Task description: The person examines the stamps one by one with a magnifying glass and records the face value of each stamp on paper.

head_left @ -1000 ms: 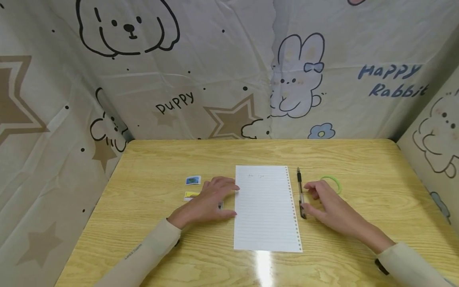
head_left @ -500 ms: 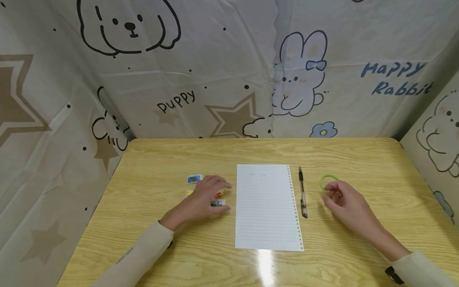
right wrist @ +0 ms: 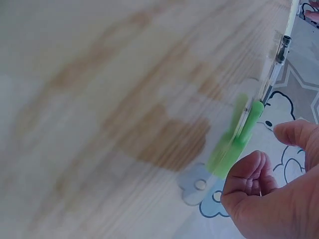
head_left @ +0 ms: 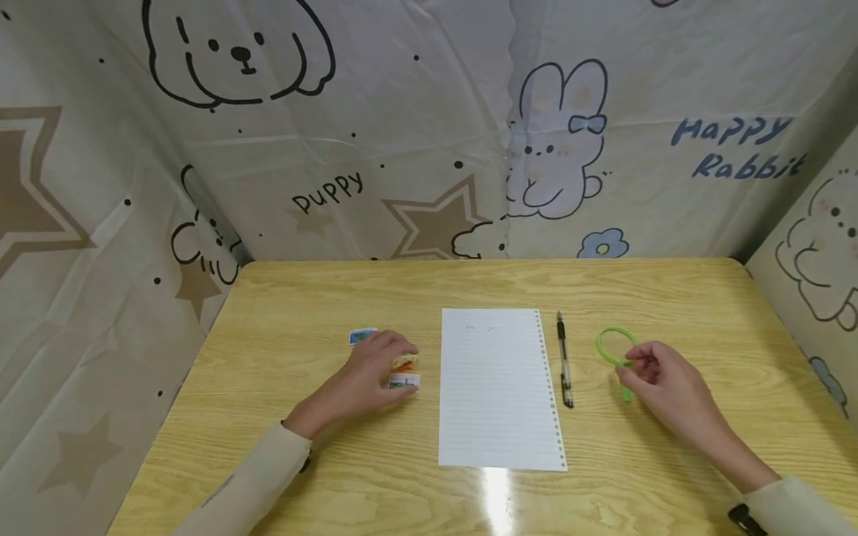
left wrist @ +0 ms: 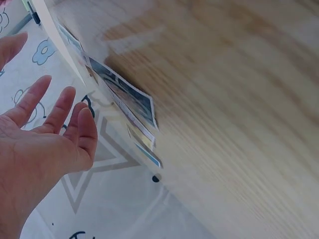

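My left hand (head_left: 365,376) hovers with spread, bent fingers over several small picture cards at the left. A red-and-yellow card (head_left: 405,364) and a pale green-grey card (head_left: 404,383) show between its thumb and fingers. The blue card (head_left: 360,337) peeks out behind the knuckles; a yellow one is hidden in the head view. My right hand (head_left: 673,383) is over the handle of a green-rimmed magnifying glass (head_left: 597,344). In the right wrist view its thumb and curled fingers stand apart, beside the green handle (right wrist: 224,155), not wrapped around it.
A lined sheet of paper (head_left: 499,394) with faint writing near its top lies mid-table. Beside its punched right edge lies a black-and-clear pen (head_left: 564,361). Printed cloth (head_left: 429,134) walls the wooden table (head_left: 322,461) at the back and both sides.
My left hand has drawn back leftward from the paper, uncovering two cards. The right hand has moved right, away from the pen, and more of the magnifying glass shows.
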`<state>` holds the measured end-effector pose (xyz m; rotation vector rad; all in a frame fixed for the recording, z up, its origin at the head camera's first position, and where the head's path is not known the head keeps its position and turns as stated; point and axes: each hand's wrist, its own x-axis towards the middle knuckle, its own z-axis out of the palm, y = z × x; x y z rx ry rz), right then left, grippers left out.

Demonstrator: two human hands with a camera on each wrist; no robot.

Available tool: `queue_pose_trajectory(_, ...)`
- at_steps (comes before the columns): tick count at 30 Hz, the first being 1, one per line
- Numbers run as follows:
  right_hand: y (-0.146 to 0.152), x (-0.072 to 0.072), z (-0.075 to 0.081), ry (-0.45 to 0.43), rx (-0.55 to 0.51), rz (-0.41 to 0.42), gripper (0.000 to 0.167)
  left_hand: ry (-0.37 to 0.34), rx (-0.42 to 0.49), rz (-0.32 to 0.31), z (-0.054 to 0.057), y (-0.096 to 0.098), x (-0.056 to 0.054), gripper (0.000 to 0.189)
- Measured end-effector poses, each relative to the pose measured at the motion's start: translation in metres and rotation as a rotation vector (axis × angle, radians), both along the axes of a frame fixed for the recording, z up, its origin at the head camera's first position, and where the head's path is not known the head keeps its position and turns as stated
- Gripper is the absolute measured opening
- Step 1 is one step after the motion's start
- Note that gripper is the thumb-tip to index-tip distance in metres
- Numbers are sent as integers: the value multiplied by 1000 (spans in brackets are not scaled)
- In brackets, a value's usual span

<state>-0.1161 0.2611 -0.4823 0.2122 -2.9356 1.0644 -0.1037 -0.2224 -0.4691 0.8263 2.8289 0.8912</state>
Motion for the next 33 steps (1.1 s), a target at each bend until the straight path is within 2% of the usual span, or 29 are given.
queue_pose_trajectory(10,5,-1,1,-105,46,-19,38,34,20,29,0,-16,5,52)
queue_pose_trajectory(17,8,1,0,-148,75,-7,40,38,30,50,-2,-21,6,38)
queue_pose_trajectory(26,9,-3,-2,-143,107,4,32,28,13,138,-8,-32,8,22)
queue_pose_trajectory(33,11,-6,-2,-136,133,17,29,30,-10,214,-8,-38,11,21)
